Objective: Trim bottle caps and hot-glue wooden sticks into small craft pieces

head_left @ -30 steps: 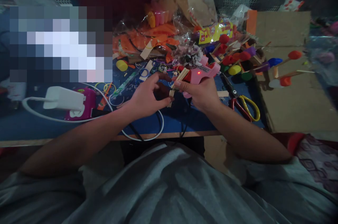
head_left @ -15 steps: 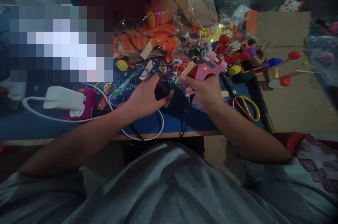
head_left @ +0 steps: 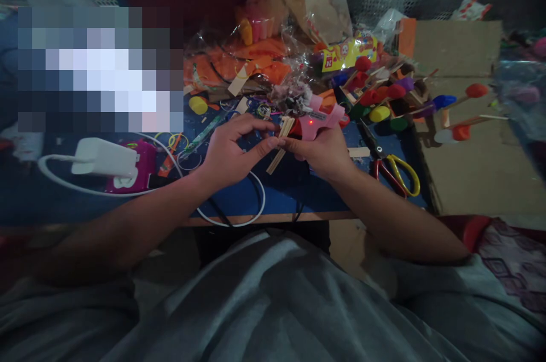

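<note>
Two bare hands met over a blue bench [head_left: 170, 213], their thumb tips side by side at a small bundle of wooden sticks [head_left: 277, 161]. The left hand [head_left: 232, 149] had its fingers curled, thumb and forefinger drawn nearly together, pinching the sticks. The right hand [head_left: 327, 153] wrapped its fingers around one pink glue gun [head_left: 319, 121], a red light glowing on its side, while its thumb pressed the same bundle. The sticks slanted between the two hands, ends jutting above and below the thumbs, too fine to count. Right of the hands lay one hand tool [head_left: 379, 150] with two handles, red and yellow; to the left, one white adapter [head_left: 102, 157] sat on one magenta socket block [head_left: 143, 164].
</note>
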`<state>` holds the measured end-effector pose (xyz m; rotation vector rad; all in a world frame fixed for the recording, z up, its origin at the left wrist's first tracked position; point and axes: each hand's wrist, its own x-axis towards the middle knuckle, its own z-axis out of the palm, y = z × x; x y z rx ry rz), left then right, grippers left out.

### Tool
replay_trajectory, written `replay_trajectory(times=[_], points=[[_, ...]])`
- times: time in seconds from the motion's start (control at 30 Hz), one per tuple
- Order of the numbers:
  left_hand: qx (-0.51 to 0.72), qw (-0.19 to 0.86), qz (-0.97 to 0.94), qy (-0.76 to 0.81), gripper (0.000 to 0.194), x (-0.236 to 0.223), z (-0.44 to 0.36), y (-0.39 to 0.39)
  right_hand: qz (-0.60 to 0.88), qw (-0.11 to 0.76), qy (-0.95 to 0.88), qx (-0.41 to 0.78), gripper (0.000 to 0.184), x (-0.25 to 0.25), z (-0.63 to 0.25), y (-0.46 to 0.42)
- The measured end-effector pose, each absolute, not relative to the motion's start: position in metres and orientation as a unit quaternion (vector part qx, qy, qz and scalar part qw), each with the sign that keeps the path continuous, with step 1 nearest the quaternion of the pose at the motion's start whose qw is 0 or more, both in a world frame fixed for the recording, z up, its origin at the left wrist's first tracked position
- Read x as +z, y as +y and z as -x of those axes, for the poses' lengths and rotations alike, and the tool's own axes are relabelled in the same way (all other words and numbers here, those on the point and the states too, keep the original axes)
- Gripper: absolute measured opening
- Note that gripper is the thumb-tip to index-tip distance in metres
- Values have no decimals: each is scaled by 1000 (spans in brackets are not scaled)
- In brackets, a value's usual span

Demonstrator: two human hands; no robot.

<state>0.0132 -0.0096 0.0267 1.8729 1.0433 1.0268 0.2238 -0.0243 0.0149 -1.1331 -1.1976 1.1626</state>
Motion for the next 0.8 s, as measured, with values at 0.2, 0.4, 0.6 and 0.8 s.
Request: replay_trajectory(times=[0.2, 0.4, 0.6, 0.8], points=[[377, 355, -738, 433, 42, 26, -15, -13, 477, 521, -555, 440, 51, 14, -220, -24], [389, 376, -718, 439, 44, 23, -16, -12, 473, 497, -567, 455, 49, 14, -216, -26], [380, 383, -724, 431, 40, 26, -18, -12, 476, 478, -573, 464, 40, 12, -214, -28], [374, 375, -723, 445, 37, 29, -18, -15, 464, 476, -580, 472, 51, 20, -213, -30]])
